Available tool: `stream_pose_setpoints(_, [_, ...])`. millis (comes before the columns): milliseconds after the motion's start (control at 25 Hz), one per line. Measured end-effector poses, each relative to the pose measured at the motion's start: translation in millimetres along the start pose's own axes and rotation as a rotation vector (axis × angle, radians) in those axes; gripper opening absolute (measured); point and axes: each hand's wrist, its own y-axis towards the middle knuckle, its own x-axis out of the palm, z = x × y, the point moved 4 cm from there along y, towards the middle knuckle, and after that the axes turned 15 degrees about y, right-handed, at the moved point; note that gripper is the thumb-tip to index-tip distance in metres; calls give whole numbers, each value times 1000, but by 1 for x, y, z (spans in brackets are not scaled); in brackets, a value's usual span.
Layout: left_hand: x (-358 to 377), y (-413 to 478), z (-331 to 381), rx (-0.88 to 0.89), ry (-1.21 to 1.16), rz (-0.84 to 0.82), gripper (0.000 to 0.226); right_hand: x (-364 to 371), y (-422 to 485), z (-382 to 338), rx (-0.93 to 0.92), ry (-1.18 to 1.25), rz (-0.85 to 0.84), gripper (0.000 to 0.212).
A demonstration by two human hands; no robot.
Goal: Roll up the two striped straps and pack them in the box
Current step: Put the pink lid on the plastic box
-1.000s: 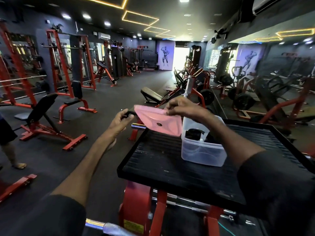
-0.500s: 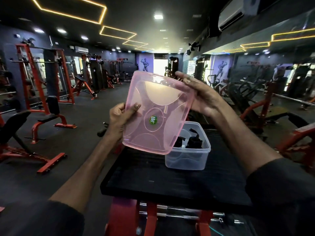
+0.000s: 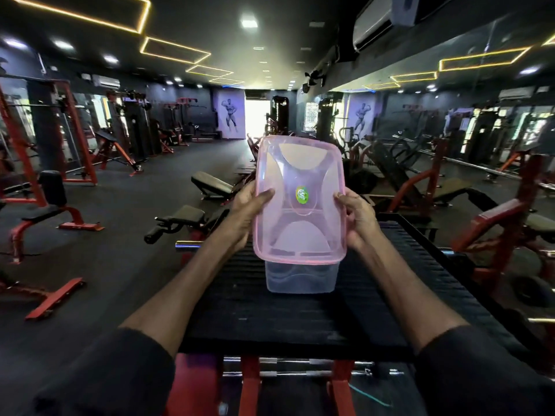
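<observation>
Both hands are gripping the pink lid (image 3: 298, 199), left hand (image 3: 246, 211) and right hand (image 3: 359, 217) at its sides, above the clear box (image 3: 300, 279).

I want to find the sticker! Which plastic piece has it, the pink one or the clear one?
The pink lid has the green sticker in its middle. Both hands hold it tilted above the clear box, which sits plain on the black platform.

The lid (image 3: 300, 187) is glossy translucent pink plastic, the box (image 3: 300, 280) frosted clear plastic, on a ribbed matt black platform (image 3: 300, 319).
</observation>
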Motion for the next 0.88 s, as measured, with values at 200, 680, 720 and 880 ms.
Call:
stream_pose_setpoints(200, [6,11,-34,4,-17,43,52,-12,6,11,-21,-253,11,58])
stream_pose_setpoints(680, [-5,40,-118,-250,205,79,54,-46,33,48,93,-1027,93,50])
stream_pose_setpoints(720, [-5,40,-121,-258,219,81,46,-50,38,50,95,-1048,84,44])
stream_pose_setpoints(880, [-1,44,-130,-306,193,49,17,-63,46,55,144,-983,15,31])
